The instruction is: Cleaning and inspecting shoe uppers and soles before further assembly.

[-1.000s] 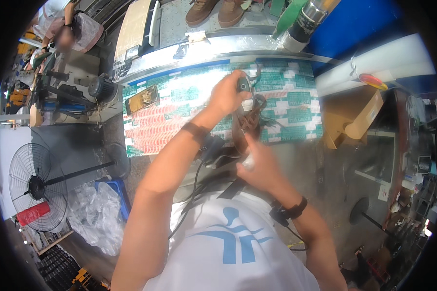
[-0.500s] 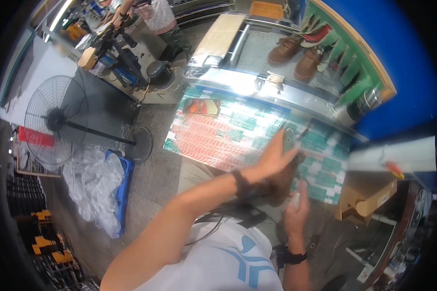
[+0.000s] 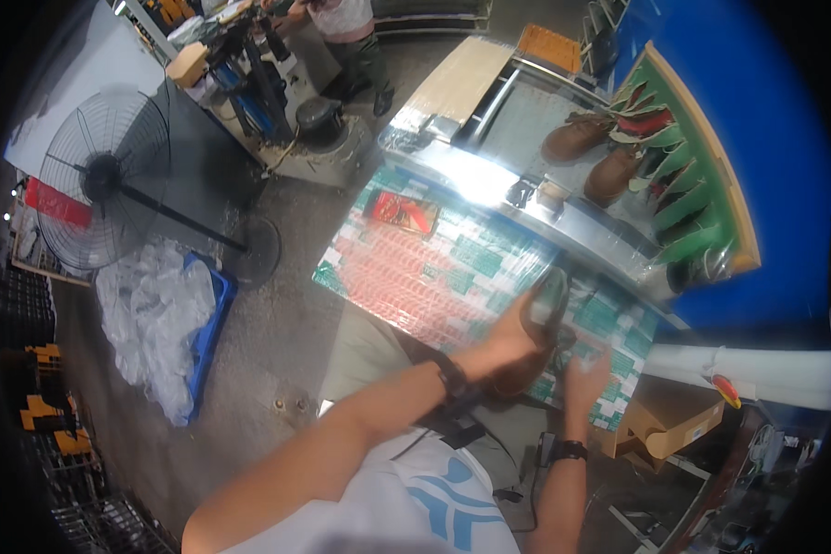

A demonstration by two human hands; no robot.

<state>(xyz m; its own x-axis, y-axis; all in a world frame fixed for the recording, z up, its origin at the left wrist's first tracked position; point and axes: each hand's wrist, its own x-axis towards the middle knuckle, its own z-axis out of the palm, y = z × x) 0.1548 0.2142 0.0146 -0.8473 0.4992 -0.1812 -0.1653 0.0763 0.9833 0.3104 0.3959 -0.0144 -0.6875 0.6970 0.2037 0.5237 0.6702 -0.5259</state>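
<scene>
My left hand [image 3: 512, 337] is wrapped round a brown shoe [image 3: 519, 377], holding it tilted over the near edge of the patterned tabletop [image 3: 388, 277]. The shoe's dark greenish sole [image 3: 550, 297] faces up and away from me. Close to the shoe's right side is my right hand [image 3: 585, 377], its fingers drawn together; what they hold, if anything, is too blurred to name. Beyond the tabletop, a pair of brown lace-up shoes [image 3: 609, 175] stands on a grey surface.
A phone-like red-screened slab [image 3: 404, 212] lies on the tabletop. Green jagged flaps [image 3: 692, 198] line a wooden frame at right. An open cardboard box [image 3: 674, 420] sits below right. On the left are a floor fan [image 3: 102, 175] and a blue tray [image 3: 214, 323] with clear plastic. Another person [image 3: 346, 28] stands far back.
The view has shifted, so the tabletop sits a little lower. The shoe's sole has turned to show more of its dark face. My left hand still grips the shoe; my right remains beside it.
</scene>
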